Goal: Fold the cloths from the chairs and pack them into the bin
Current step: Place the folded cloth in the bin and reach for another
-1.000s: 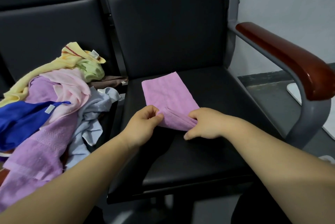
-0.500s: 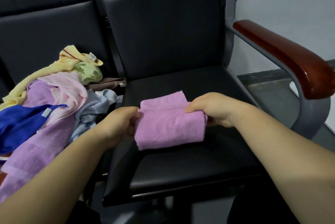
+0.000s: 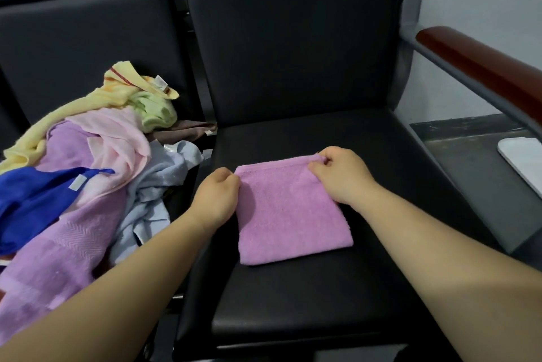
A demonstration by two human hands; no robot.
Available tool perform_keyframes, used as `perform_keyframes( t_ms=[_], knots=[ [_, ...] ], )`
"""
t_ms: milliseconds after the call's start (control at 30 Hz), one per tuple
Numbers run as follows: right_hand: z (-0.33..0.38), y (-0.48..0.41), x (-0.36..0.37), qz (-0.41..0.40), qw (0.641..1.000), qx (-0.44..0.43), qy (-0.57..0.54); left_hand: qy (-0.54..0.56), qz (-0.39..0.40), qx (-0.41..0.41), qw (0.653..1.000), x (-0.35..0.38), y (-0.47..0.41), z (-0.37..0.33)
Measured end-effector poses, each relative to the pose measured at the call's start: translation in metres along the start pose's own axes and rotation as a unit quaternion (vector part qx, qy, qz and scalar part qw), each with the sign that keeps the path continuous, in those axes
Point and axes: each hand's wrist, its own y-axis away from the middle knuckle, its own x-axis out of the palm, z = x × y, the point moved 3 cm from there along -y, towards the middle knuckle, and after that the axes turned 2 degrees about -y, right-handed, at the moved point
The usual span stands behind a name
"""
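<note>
1. Between the two hands, on the black chair seat (image 3: 293, 297), lies the pink cloth (image 3: 290, 215), folded into a flat rectangle.
2. At the cloth's far left corner, the left hand (image 3: 215, 196) has its fingers curled in and pinches that corner. The rest of the cloth spreads to the right of this hand and back toward the person.
3. At the far right corner, the right hand (image 3: 341, 175) grips the hemmed edge with thumb and fingertips closed on it. Its wrist lies over the cloth's right side, so the cloth sits to the left of and partly beneath this hand.
4. From one hand to the other the far edge runs straight. The near edge rests flat on the seat, closer to the person than either hand.
5. Left of the left hand, on the neighbouring seat, sits a loose pile of cloths (image 3: 88, 171) in yellow, green, pale pink, lilac, dark blue, light blue and brown. Its light blue piece lies near this hand but apart from the pink cloth.
6. Right of the right hand and well apart runs a wooden armrest (image 3: 484, 68). Below it a white object (image 3: 525, 162) is cut off by the frame edge, and what it is cannot be told.
</note>
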Motion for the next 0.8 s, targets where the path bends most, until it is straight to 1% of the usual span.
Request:
perform_keyframes(
  t_ms=[67,133,233,267,333,400,433,500,533,600,633,667,733,800],
  knots=[
    [-0.008,-0.005,0.008,-0.019,0.998,-0.008,0.051,-0.09,-0.014,0.019,0.996,0.006,-0.007,0.003],
    [-0.014,-0.008,0.013,-0.041,0.997,-0.001,0.068,-0.174,-0.024,0.045,0.983,0.012,-0.01,0.005],
    [-0.014,-0.013,0.012,-0.06,0.995,0.026,0.08,-0.225,-0.044,0.056,0.972,0.015,-0.011,0.006],
    [-0.013,-0.014,0.008,-0.048,0.993,0.045,0.103,-0.232,-0.039,0.05,0.971,0.015,-0.012,0.006],
    [-0.01,-0.012,0.002,0.015,0.982,0.093,0.163,-0.26,-0.004,0.035,0.965,0.015,-0.01,0.005],
    [-0.004,-0.006,0.001,0.081,0.971,0.12,0.188,-0.287,0.043,0.021,0.957,0.017,-0.007,0.002],
    [-0.001,-0.003,0.004,0.102,0.969,0.123,0.189,-0.286,0.061,0.015,0.956,0.017,-0.004,0.001],
    [0.005,0.006,0.006,0.12,0.97,0.117,0.177,-0.241,0.068,0.005,0.968,0.017,0.002,-0.003],
    [0.008,0.01,0.007,0.124,0.974,0.113,0.151,-0.191,0.062,-0.003,0.98,0.016,0.004,-0.005],
    [0.012,0.015,-0.001,0.127,0.985,0.108,0.034,-0.054,0.057,-0.02,0.997,0.011,0.009,-0.01],
    [0.016,0.018,-0.008,0.13,0.986,0.1,-0.025,0.015,0.058,-0.026,0.998,0.008,0.013,-0.017],
    [0.02,0.022,-0.019,0.124,0.987,0.085,-0.061,0.06,0.06,-0.023,0.996,0.005,0.018,-0.026],
    [0.03,0.032,-0.05,0.099,0.992,0.035,-0.069,0.091,0.07,0.015,0.993,0.002,0.027,-0.056],
    [0.035,0.048,-0.088,0.059,0.996,-0.002,-0.064,0.109,0.097,0.064,0.987,0.007,0.038,-0.092]
  ],
)
